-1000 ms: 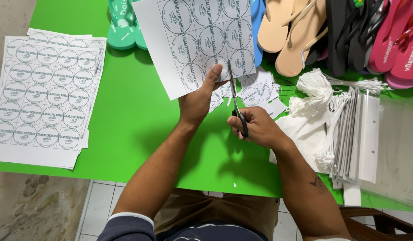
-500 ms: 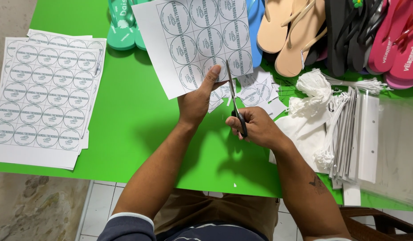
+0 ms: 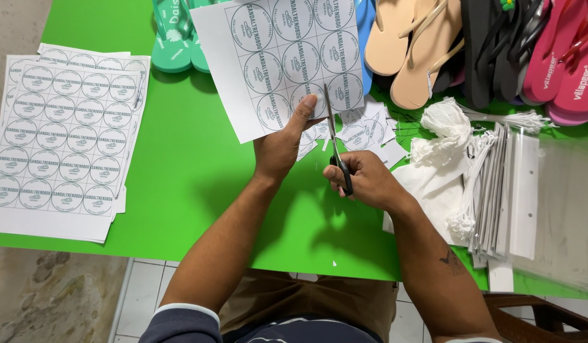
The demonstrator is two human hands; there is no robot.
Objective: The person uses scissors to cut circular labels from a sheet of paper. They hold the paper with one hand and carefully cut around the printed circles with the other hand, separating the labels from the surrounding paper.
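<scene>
The left hand (image 3: 278, 149) is held at about eleven o'clock from the right hand (image 3: 367, 181), just beside it. The left forearm is stretched up from seven o'clock, with the wrist kept nearly straight. The fingers are curled under, and the thumb (image 3: 304, 108) is extended toward one o'clock and pressed flat in a pinch. The right forearm is brought in from five o'clock, a dark tattoo being shown on it. The right fingers are closed in a loose fist, knuckles turned up.

We look steeply down from our head, close over the green table (image 3: 179, 171), its near edge and our lap below.
</scene>
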